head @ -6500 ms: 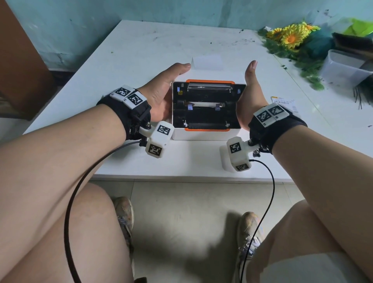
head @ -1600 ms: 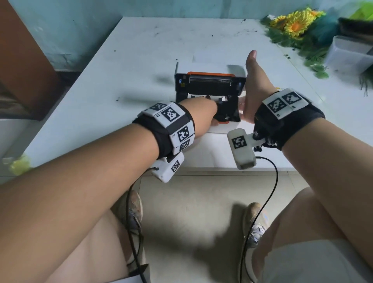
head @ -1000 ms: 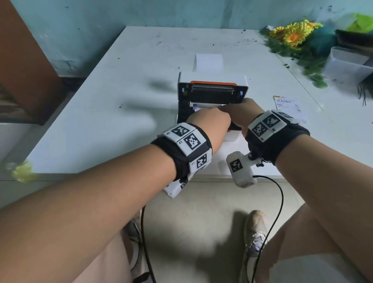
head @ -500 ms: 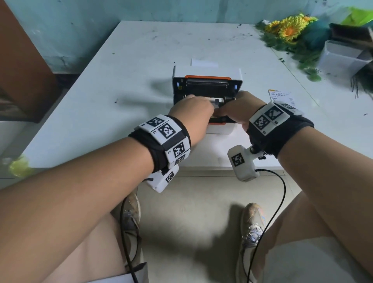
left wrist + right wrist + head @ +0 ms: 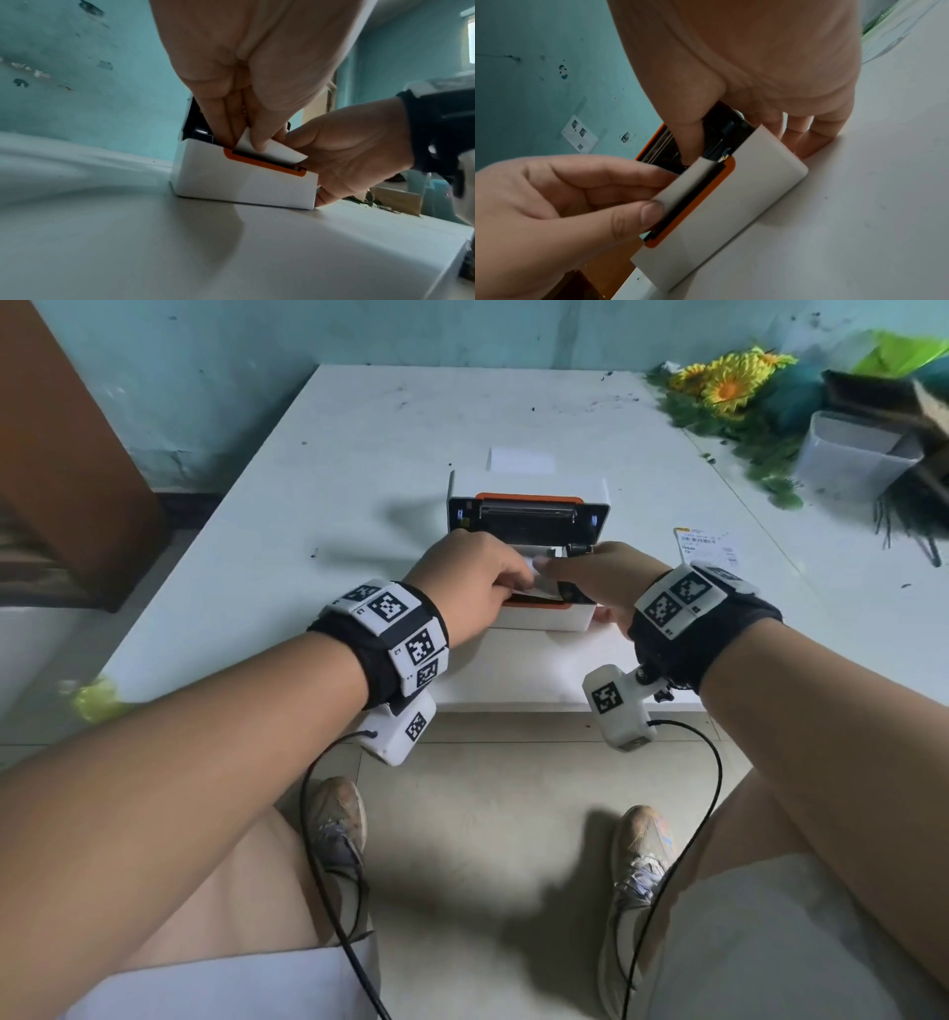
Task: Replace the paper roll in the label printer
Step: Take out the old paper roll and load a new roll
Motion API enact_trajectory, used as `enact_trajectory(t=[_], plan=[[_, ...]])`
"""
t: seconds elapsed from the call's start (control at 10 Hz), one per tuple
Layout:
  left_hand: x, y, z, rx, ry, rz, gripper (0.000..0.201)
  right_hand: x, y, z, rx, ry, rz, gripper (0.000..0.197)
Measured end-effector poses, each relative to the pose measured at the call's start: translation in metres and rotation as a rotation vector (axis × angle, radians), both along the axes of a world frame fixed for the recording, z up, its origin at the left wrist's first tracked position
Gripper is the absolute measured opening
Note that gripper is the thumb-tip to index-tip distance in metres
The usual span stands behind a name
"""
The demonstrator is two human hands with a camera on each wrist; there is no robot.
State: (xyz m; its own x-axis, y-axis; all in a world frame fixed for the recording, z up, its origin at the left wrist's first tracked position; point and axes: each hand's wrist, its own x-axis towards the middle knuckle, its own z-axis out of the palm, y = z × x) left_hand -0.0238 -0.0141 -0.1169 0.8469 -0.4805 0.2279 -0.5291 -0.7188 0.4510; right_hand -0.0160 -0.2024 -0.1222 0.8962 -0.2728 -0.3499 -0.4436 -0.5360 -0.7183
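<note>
The white label printer (image 5: 544,616) with orange trim stands on the white table, its lid (image 5: 529,516) raised at the back. My left hand (image 5: 524,580) pinches a white strip of label paper (image 5: 275,151) between thumb and fingers, and the strip lies over the printer's orange front edge (image 5: 693,211). My right hand (image 5: 590,580) grips the printer's right side: in the right wrist view its thumb (image 5: 691,140) reaches into the black paper bay while its fingers (image 5: 805,142) run down the outer wall to the table. The hands hide the roll inside the bay.
A small white stack of labels (image 5: 521,459) lies just behind the printer. A printed label (image 5: 708,546) lies to its right. Artificial flowers (image 5: 729,387) and a clear plastic tub (image 5: 852,454) crowd the far right. The table's near edge (image 5: 513,706) runs just below my wrists.
Earlier both hands clasped the printer's sides with the bay bare. Both have since come over the bay; my left hand now pinches paper drawn to the front edge.
</note>
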Motion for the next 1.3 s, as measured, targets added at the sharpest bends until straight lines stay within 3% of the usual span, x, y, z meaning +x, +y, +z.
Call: enact_trajectory(t=[0.1,0.3,0.4,0.5,0.6,0.7,0.9,1.0,1.1,1.2,1.3], plan=[[0.000,0.008,0.000,-0.112,0.034,-0.026,0.025,-0.005,0.004,0.001,0.051,-0.023,-0.035,0.082],[-0.005,0.022,0.002,-0.150,0.105,-0.141,0.014,-0.010,0.007,0.000,-0.134,-0.064,0.065,0.036],[-0.002,0.026,0.000,-0.187,0.073,0.021,0.022,-0.005,0.010,-0.002,-0.139,-0.052,0.019,0.044],[0.007,0.032,-0.008,-0.163,0.103,0.196,0.022,-0.005,0.019,-0.007,-0.127,-0.022,-0.063,0.072],[0.011,0.034,-0.015,-0.133,0.180,0.192,0.027,-0.004,0.023,-0.016,-0.041,-0.067,-0.061,0.070],[0.015,0.026,-0.019,-0.179,0.204,0.245,0.013,0.005,0.018,-0.024,0.098,-0.102,-0.096,0.065],[0.034,0.010,-0.014,-0.250,0.243,0.351,0.017,0.022,0.026,-0.011,0.156,-0.213,-0.218,0.048],[0.050,0.004,-0.010,-0.360,0.279,0.453,0.026,0.025,0.027,-0.003,0.117,-0.219,-0.205,0.053],[0.063,0.002,-0.008,-0.361,0.307,0.535,0.047,0.030,0.029,0.002,0.085,-0.199,-0.190,0.063],[0.071,0.005,-0.005,-0.265,0.351,0.548,0.038,0.032,0.027,0.004,0.082,-0.176,-0.167,0.067],[0.071,0.007,-0.002,-0.137,0.353,0.511,0.050,0.032,0.023,0.004,0.122,-0.173,-0.175,0.067]])
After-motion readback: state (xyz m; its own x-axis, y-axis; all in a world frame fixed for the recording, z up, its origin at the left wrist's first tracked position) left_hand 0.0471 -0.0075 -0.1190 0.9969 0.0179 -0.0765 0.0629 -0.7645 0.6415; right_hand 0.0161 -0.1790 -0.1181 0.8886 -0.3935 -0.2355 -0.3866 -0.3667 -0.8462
